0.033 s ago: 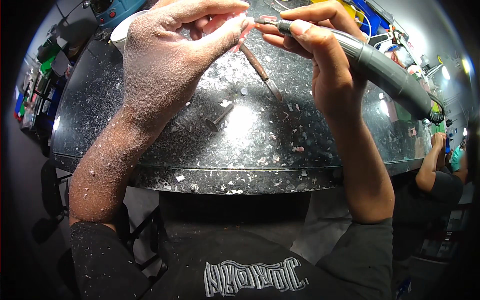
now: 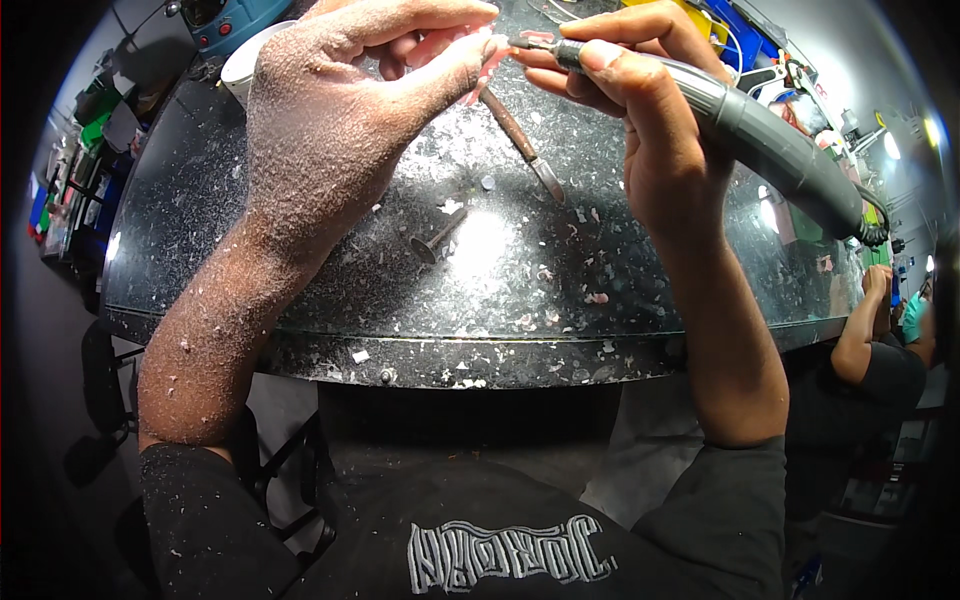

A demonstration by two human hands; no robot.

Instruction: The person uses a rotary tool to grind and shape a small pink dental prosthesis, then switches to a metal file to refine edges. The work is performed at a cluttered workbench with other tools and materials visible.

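Observation:
My left hand point(image 2: 325, 115), coated in pale dust, pinches a pink denture piece point(image 2: 485, 78) between thumb and fingers; most of that piece is hidden behind the hand. In my right hand point(image 2: 665, 120) is a grey rotary handpiece point(image 2: 785, 150), gripped like a pen. Its bur point(image 2: 530, 42) points left and meets or nearly meets the edge of the pink piece; I cannot tell whether they touch. Beneath, a wooden-handled knife point(image 2: 522, 142) lies on the black bench point(image 2: 610, 265). Nearer me rests a small metal piece with a round head and thin stem point(image 2: 437, 238).
Pale and pink shavings litter the bench. A white tub point(image 2: 243, 68) stands behind my left hand, near a blue machine point(image 2: 230, 22). Blue and yellow bins point(image 2: 745, 35) sit at the far right. At the right edge, a co-worker's arm point(image 2: 858, 335) shows.

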